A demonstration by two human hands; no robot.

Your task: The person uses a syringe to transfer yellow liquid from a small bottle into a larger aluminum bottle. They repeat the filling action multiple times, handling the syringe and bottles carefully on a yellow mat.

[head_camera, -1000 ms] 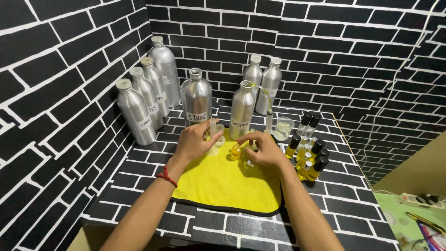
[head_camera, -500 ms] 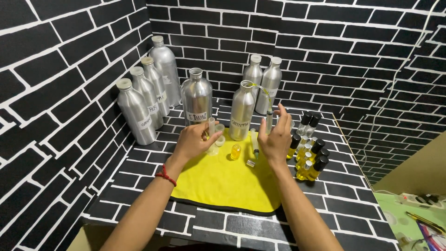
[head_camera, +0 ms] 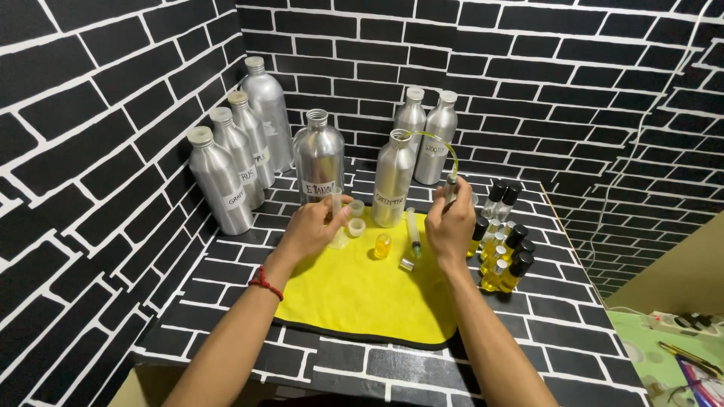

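My left hand [head_camera: 311, 224] grips a clear measuring cylinder [head_camera: 336, 202] standing at the back left of the yellow cloth [head_camera: 362, 290]. My right hand [head_camera: 448, 223] holds a syringe [head_camera: 450, 186] upright; a thin yellowish tube [head_camera: 437, 142] arcs from it into the open neck of the middle aluminium bottle [head_camera: 394, 179]. A small round bottle of yellow liquid [head_camera: 383, 245] stands open on the cloth between my hands. A second syringe [head_camera: 412, 230] and a small silver cap [head_camera: 406, 264] lie beside it.
Several tall aluminium bottles [head_camera: 221, 181] line the back and left of the brick-patterned table. Small roll-on bottles with black caps [head_camera: 507, 256] are grouped at the right. Two small plastic caps [head_camera: 355, 217] sit near the cylinder. The table edge drops off at the right.
My right hand left the small round bottle, rose toward the back right and took hold of the syringe with the tube. My left hand stayed on the cylinder.
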